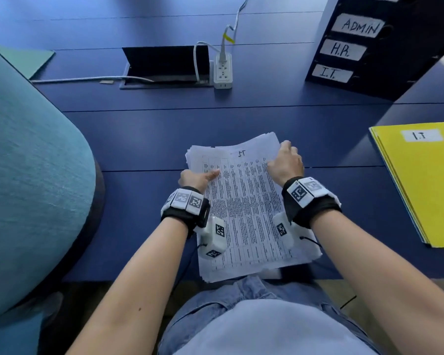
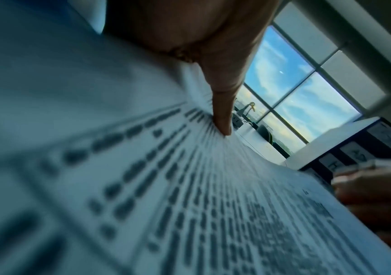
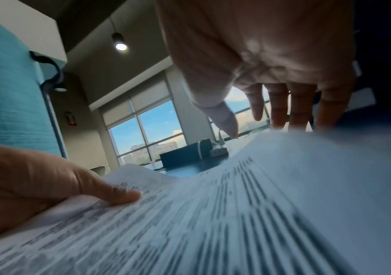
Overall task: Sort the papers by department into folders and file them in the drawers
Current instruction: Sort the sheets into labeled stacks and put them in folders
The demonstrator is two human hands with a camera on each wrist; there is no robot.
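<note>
A thick stack of printed papers [image 1: 244,208] lies on the blue table at its near edge; the top sheet is marked "IT" and sits skewed on the pile. My left hand [image 1: 201,176] holds the stack's left edge, thumb [image 2: 222,115] pressed on top, fingers hidden underneath. My right hand [image 1: 285,160] grips the far right edge: thumb on top, fingers [image 3: 300,108] reaching down past the edge. A yellow folder [image 1: 420,185] labelled "I.T." lies to the right. The dark drawer unit [image 1: 385,73] at the back right carries labels ADMIN, H.R. and I.T.
A white power strip [image 1: 223,73] with a cable and an open cable hatch [image 1: 164,64] sit behind the papers. A teal chair back [image 1: 31,175] fills the left side. A green folder [image 1: 26,60] lies at the far left.
</note>
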